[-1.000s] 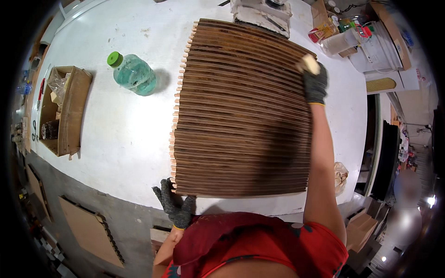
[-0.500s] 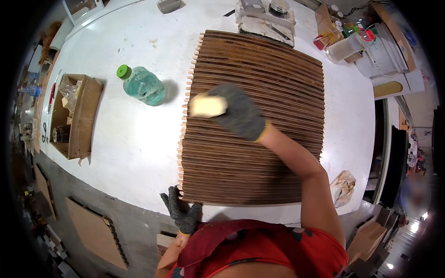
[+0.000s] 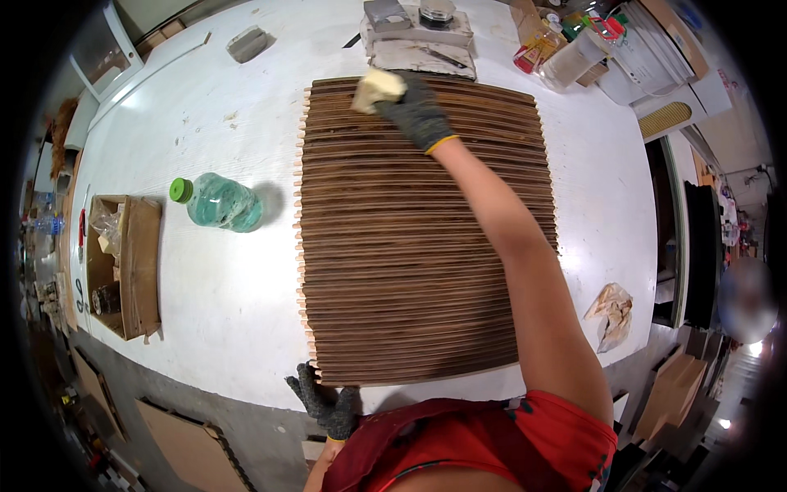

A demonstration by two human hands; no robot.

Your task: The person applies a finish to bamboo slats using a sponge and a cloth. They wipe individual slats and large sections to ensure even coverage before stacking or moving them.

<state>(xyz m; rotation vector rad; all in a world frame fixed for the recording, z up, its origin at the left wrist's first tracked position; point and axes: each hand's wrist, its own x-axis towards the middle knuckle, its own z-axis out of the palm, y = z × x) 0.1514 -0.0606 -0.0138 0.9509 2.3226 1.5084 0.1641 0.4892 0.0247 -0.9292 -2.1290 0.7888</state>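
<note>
A wide stack of dark brown ribbed wooden strips [image 3: 410, 246] lies side by side on the white table, their pale ends forming an uneven left edge. My right hand [image 3: 418, 115], in a grey knit glove with a yellow cuff, is closed around a pale yellow sponge [image 3: 379, 88]. It presses the sponge on the strips near their far edge. At the near left corner of the strips, my left hand [image 3: 326, 403] rests in a matching glove, with fingers spread and nothing held.
On the left stand a green-capped bottle [image 3: 220, 202] of greenish liquid and a cardboard box [image 3: 139, 266]. A white block with a knife [image 3: 422, 49] sits beyond the strips. Bottles [image 3: 566, 61] crowd the far right; a stained crumpled cloth [image 3: 611, 316] lies near the right edge.
My right hand has moved the sponge away from me, from the left middle of the strips to their far edge. The view has shifted; my left hand stays at the near corner.
</note>
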